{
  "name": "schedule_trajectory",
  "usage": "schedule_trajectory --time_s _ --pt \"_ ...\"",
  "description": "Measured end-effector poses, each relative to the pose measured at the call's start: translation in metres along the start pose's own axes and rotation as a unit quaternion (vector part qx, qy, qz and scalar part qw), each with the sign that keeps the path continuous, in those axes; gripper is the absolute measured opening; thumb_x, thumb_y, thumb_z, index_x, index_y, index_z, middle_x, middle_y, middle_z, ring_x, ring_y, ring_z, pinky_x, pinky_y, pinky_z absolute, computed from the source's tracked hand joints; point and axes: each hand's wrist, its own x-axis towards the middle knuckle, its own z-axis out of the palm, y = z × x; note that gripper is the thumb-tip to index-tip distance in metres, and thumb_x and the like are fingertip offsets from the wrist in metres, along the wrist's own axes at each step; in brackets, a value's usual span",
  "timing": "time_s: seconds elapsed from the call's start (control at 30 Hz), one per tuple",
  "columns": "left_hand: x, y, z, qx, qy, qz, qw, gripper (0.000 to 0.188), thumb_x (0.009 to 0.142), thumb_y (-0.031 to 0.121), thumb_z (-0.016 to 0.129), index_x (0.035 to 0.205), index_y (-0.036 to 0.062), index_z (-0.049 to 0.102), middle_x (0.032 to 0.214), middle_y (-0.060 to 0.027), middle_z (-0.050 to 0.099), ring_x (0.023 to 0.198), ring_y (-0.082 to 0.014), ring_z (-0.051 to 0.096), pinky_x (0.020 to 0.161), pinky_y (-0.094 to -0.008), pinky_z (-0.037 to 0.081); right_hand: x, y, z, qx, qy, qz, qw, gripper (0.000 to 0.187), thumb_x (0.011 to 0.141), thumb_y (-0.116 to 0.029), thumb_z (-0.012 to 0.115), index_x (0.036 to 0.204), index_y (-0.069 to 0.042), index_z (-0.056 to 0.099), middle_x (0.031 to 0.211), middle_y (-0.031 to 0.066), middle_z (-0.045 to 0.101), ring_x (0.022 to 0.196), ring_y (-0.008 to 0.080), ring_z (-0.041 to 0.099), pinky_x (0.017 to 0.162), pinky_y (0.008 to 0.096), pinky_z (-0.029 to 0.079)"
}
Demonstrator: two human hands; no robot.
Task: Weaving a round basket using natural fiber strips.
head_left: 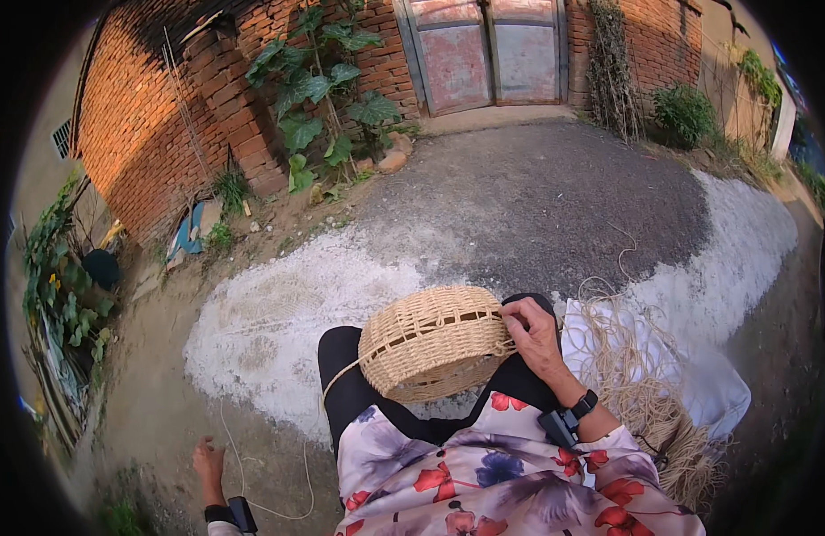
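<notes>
A round, pale woven basket point(439, 344) lies tilted on its side across my knees, with a narrow open gap running around its wall. My right hand point(536, 338) grips its right edge, thumb and fingers closed there. From the basket's left side a strand of cord point(341, 372) leads over my left knee. My left hand point(209, 460) is stretched far out to the lower left, away from the basket, its fingers slightly apart. Close beside it, a thin cord point(242, 464) hangs in a slack loop that does not visibly pass through the fingers.
A tangled heap of pale cord point(640, 375) lies to my right on a white sack point(711, 384), one strand trailing forward. White powdery patches point(269, 313) and dark gravel point(555, 196) cover the ground ahead. Beyond stand a brick wall point(144, 134), a leafy plant point(314, 89) and double doors point(493, 58).
</notes>
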Motion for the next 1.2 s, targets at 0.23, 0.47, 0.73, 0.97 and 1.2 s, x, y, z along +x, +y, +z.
schedule_trajectory --time_s 0.23,0.47,0.73,0.97,1.2 --pt "-0.056 0.297 -0.044 -0.430 -0.217 0.218 0.849 0.030 0.079 0.011 0.072 0.108 0.0053 0.068 0.099 -0.0080 0.069 0.078 -0.0133 0.063 0.060 -0.0281 0.048 0.042 -0.021 -0.005 -0.219 -0.222 -0.163 0.936 0.009 0.079 -0.008 0.057 0.087 -0.005 0.057 0.081 0.0129 0.056 0.079 0.0340 0.060 0.067 0.0439 0.049" --pt "-0.089 0.365 -0.068 -0.406 -0.301 0.277 0.817 0.027 0.086 0.024 0.067 0.104 0.0035 0.065 0.074 -0.0081 0.067 0.063 -0.0128 0.059 0.059 -0.0292 0.046 0.042 -0.013 -0.007 -0.200 -0.213 -0.137 0.946 0.011 0.078 -0.007 0.057 0.087 -0.002 0.057 0.076 0.0139 0.059 0.073 0.0343 0.062 0.066 0.0418 0.050" --pt "-0.080 0.354 -0.061 -0.468 -0.234 0.263 0.811 0.015 0.091 0.015 0.063 0.085 0.0007 0.065 0.063 0.0028 0.054 0.058 -0.0046 0.045 0.053 -0.0236 0.039 0.018 -0.006 -0.004 -0.100 -0.119 -0.096 0.983 0.015 0.084 0.000 0.056 0.098 -0.002 0.062 0.086 0.0140 0.062 0.080 0.0293 0.064 0.069 0.0363 0.051" --pt "-0.092 0.344 -0.070 -0.423 -0.266 0.321 0.804 0.012 0.091 0.014 0.064 0.089 0.0020 0.065 0.063 -0.0002 0.057 0.057 -0.0066 0.048 0.053 -0.0252 0.041 0.011 -0.037 0.001 -0.083 -0.081 -0.109 0.987 0.017 0.084 0.003 0.057 0.099 0.001 0.063 0.093 0.0132 0.060 0.082 0.0269 0.062 0.072 0.0331 0.050" --pt "-0.103 0.343 -0.067 -0.363 -0.158 0.357 0.846 0.060 0.077 0.026 0.076 0.130 0.0118 0.051 0.101 -0.0118 0.062 0.089 -0.0235 0.060 0.074 -0.0348 0.049 0.015 -0.079 0.035 -0.189 -0.169 -0.207 0.945 0.057 0.071 -0.016 0.075 0.124 -0.010 0.055 0.120 0.0145 0.054 0.116 0.0337 0.050 0.095 0.0506 0.038"
